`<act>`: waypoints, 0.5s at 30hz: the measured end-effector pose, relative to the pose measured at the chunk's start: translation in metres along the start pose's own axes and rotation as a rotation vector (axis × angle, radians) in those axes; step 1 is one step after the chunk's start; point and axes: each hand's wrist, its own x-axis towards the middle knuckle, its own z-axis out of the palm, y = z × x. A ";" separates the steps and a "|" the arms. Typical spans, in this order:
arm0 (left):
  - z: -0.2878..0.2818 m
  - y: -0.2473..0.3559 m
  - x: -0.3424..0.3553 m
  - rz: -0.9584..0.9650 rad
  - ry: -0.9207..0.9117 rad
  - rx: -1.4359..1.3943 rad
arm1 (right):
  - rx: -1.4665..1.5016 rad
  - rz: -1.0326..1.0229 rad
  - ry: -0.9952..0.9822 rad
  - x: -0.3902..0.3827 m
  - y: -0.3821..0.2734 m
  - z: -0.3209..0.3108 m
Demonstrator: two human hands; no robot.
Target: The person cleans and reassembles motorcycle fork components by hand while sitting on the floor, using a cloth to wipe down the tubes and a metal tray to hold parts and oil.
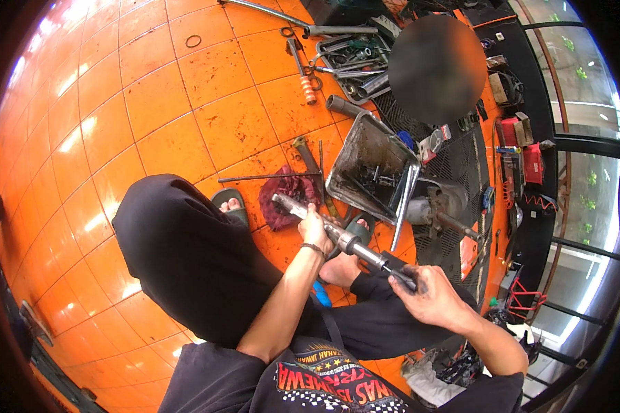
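A stepped grey metal tube [348, 242] with a thick collar slants across my lap. My left hand [313, 230] is wrapped round its upper part, and a flattened pale metal end sticks out past the fingers. At the tube's lower right end my right hand [427, 296], with blackened fingers, pinches a slim dark tool [405, 281] that looks like a screwdriver. The tool's thin shank meets the tube end; whether it goes inside I cannot tell. Below the left hand a dark red rag [274, 206] lies on the floor beside a hammer [305, 153].
A grimy rectangular basin [337, 179] with small dark parts stands ahead, a metal housing [437, 210] to its right. Farther off is a tray of tools [322, 49]. A spring-like tool with an orange grip [308, 89] and a ring [193, 41] lie on orange tiles [151, 103].
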 end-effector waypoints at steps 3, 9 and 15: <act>0.004 0.001 -0.005 -0.019 0.004 -0.003 | -0.108 -0.169 0.080 -0.004 0.002 0.005; 0.010 0.003 -0.013 -0.064 0.016 -0.006 | -0.202 -0.172 0.106 -0.001 0.004 0.007; 0.005 -0.003 -0.006 -0.013 0.039 0.052 | 0.034 0.056 -0.110 0.013 0.014 0.015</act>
